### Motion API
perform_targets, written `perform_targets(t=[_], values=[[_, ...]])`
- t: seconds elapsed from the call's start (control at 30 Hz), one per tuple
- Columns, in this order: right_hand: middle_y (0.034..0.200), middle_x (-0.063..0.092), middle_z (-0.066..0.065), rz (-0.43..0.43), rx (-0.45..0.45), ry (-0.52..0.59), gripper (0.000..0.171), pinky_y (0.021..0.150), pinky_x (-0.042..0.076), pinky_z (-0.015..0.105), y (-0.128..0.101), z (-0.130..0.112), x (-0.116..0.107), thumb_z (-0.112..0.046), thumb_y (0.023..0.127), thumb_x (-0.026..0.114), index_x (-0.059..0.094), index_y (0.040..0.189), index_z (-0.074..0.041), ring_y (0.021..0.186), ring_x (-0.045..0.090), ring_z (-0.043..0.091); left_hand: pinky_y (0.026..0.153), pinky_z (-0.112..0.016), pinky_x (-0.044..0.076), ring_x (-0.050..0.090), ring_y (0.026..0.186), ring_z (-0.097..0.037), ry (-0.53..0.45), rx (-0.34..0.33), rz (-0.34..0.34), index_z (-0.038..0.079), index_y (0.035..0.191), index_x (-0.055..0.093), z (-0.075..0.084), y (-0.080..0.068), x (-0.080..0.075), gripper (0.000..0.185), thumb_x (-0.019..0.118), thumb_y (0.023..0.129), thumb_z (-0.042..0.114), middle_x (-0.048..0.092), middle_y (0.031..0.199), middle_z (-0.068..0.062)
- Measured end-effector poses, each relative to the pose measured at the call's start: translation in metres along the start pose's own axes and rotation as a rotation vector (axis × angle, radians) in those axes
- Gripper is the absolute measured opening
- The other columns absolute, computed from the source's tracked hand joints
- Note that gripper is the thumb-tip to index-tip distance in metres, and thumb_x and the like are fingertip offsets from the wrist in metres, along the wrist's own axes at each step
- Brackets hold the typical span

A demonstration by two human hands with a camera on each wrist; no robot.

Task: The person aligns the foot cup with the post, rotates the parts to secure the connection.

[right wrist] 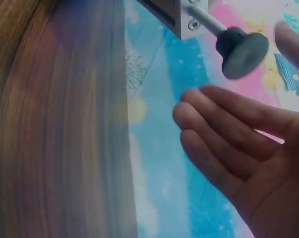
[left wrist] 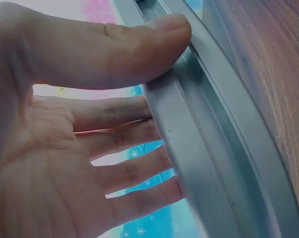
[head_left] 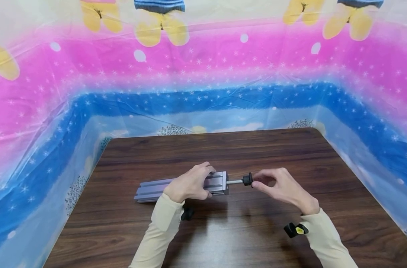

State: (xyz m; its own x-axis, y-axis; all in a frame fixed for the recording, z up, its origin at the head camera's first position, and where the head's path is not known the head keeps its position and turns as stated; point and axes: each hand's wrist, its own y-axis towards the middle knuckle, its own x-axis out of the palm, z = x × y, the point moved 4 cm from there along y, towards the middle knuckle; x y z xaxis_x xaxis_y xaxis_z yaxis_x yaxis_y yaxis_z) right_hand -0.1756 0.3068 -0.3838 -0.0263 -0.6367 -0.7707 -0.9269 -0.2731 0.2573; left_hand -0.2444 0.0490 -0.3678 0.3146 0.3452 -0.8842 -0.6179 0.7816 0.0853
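A grooved silver aluminium profile [head_left: 156, 189] lies lengthwise above the table, an end plate [head_left: 225, 182] on its right end. From that plate sticks a metal rod [head_left: 235, 181] tipped with a black levelling foot [head_left: 247, 179]. My left hand [head_left: 190, 182] grips the profile near the plate; in the left wrist view its thumb [left wrist: 164, 44] presses along the groove while the fingertips go behind the far side. Right beside the foot is my right hand [head_left: 284, 186]. The right wrist view shows its fingers [right wrist: 228, 134] loosely bent, with a gap to the foot's round base [right wrist: 246, 55].
The dark wood-grain table [head_left: 123, 230] spreads under both hands. A patterned pink and blue cloth [head_left: 203, 74] hangs round its back and sides. Black wrist devices sit by the left sleeve [head_left: 187, 213] and the right sleeve [head_left: 324, 230].
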Motion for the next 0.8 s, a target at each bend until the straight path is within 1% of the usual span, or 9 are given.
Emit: perform_targets(t=[0.07,0.13,0.2,0.23,0.33,0.43,0.63,0.8], values=[[0.107,0.076,-0.007,0.025,-0.041,-0.039,0.033,0.083,0.057,0.038,-0.001,-0.002,-0.005,-0.034,0.089,0.078,0.073,0.118,-0.019,0.094,0.071,0.009,0.079,-0.034,0.050,0.056,0.087,-0.020,0.001,0.001,0.003,-0.003,0.123,0.062,-0.001,-0.001,0.000,0.058,0.085,0.071,0.009,0.061,0.112,-0.011],[0.120,0.073,-0.001,0.038,-0.091,-0.054,0.049,0.088,0.057,0.042,-0.001,-0.006,-0.007,-0.034,0.084,0.082,0.069,0.128,-0.016,0.105,0.071,0.017,0.078,-0.033,0.050,0.056,0.087,-0.020,-0.002,0.003,0.007,-0.003,0.123,0.062,-0.002,-0.001,-0.001,0.058,0.085,0.071,0.009,0.061,0.112,-0.011],[0.128,0.070,0.002,0.034,-0.126,-0.047,0.058,0.091,0.056,0.042,0.000,-0.009,-0.007,-0.032,0.082,0.085,0.065,0.134,-0.016,0.111,0.070,0.022,0.078,-0.033,0.050,0.056,0.087,-0.020,-0.004,0.006,0.009,-0.004,0.123,0.062,-0.003,-0.001,-0.001,0.058,0.085,0.071,0.009,0.061,0.112,-0.011],[0.130,0.070,0.003,0.030,-0.141,-0.041,0.060,0.091,0.056,0.042,0.000,-0.010,-0.006,-0.029,0.081,0.086,0.064,0.135,-0.016,0.112,0.070,0.023,0.078,-0.033,0.050,0.056,0.087,-0.019,-0.005,0.006,0.008,-0.004,0.123,0.062,-0.003,-0.001,-0.001,0.058,0.085,0.071,0.009,0.061,0.113,-0.011],[0.125,0.072,0.002,0.029,-0.177,-0.016,0.058,0.090,0.057,0.043,0.002,-0.013,-0.001,-0.019,0.080,0.087,0.065,0.133,-0.015,0.109,0.071,0.022,0.078,-0.033,0.049,0.055,0.087,-0.020,-0.002,0.005,0.006,-0.004,0.124,0.062,-0.003,0.000,0.001,0.059,0.084,0.071,0.009,0.061,0.114,-0.012],[0.116,0.074,-0.003,0.046,-0.188,-0.016,0.052,0.087,0.058,0.041,0.002,-0.012,0.001,-0.014,0.080,0.086,0.067,0.128,-0.016,0.101,0.073,0.018,0.077,-0.033,0.049,0.055,0.087,-0.020,-0.001,-0.003,0.003,-0.004,0.124,0.062,-0.004,0.000,0.002,0.059,0.084,0.071,0.008,0.061,0.114,-0.012],[0.104,0.075,-0.006,0.079,-0.173,-0.024,0.036,0.083,0.058,0.037,0.001,-0.009,0.004,-0.021,0.085,0.082,0.071,0.118,-0.014,0.092,0.073,0.016,0.078,-0.034,0.049,0.055,0.087,-0.020,0.006,-0.003,0.007,-0.004,0.123,0.062,-0.002,0.001,0.003,0.058,0.084,0.070,0.008,0.061,0.114,-0.012],[0.097,0.074,-0.011,0.109,-0.141,-0.031,0.028,0.082,0.057,0.036,-0.001,-0.007,0.006,-0.024,0.087,0.079,0.073,0.113,-0.017,0.087,0.072,0.012,0.079,-0.034,0.050,0.055,0.088,-0.021,0.007,-0.005,0.007,-0.004,0.123,0.062,-0.001,0.002,0.004,0.058,0.084,0.071,0.009,0.061,0.114,-0.012]])
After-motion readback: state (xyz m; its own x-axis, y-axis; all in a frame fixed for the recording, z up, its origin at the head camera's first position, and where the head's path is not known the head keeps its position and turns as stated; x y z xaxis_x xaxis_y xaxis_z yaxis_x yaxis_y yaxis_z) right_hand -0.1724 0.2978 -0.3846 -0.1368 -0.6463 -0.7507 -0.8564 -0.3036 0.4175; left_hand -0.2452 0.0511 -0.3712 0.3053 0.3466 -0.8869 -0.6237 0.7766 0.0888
